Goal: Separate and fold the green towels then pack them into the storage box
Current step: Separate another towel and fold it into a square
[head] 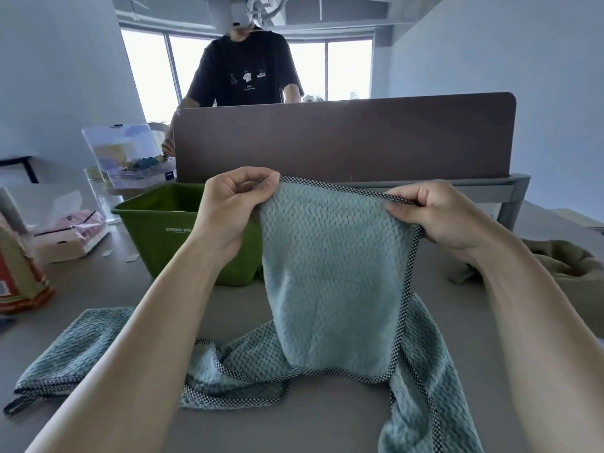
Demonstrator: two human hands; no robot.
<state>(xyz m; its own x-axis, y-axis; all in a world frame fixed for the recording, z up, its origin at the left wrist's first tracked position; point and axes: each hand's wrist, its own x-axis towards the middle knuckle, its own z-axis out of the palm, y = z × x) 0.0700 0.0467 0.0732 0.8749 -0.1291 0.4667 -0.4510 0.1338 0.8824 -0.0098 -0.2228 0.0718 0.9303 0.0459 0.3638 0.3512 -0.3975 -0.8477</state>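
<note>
A pale green towel (333, 273) with a black-and-white checked border hangs in the air over the table. My left hand (228, 207) pinches its top left corner and my right hand (438, 214) pinches the top right corner. Its lower edge trails onto another green towel (425, 380) lying crumpled on the table. A folded green towel (75, 348) lies at the near left, partly under my left forearm. The green storage box (163, 230) stands open behind my left hand, with its inside mostly hidden.
A brown divider panel (343, 138) stands across the table's far side, with a person in a black shirt (245, 70) behind it. Clear plastic boxes (127, 155) and a pink package (78, 227) sit at the left. An olive cloth (568, 266) lies at the right.
</note>
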